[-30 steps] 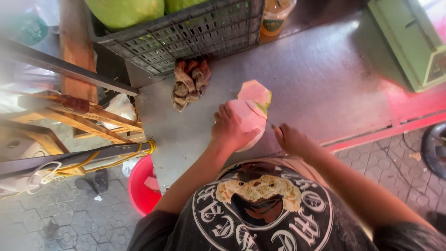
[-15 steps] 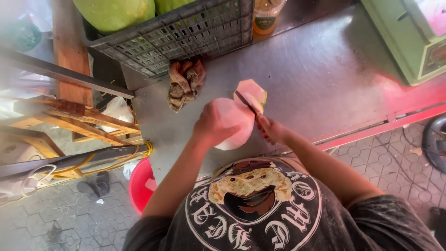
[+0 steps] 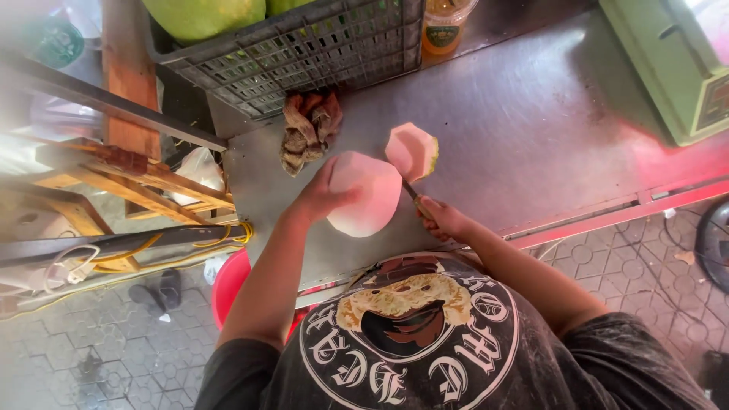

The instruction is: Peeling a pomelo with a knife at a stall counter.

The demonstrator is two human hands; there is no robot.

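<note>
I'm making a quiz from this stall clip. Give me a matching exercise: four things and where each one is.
Things:
1. rag
2. peeled coconut
3. cut-off slice
4. red bucket

Places:
A. under the left hand
B. below the counter's edge
C. beside the grey crate
D. just past the knife held by the right hand

Pairs: 1-C, 2-A, 3-D, 4-B

**Labels and screens at the stall**

We see a clear cup [image 3: 448, 21] at the table's [image 3: 531, 121] far edge, bearing a dark green shield-shaped label. At right, a pale green scale [image 3: 676, 68] carries a small dark display panel [image 3: 715, 102], its digits unreadable.
</note>
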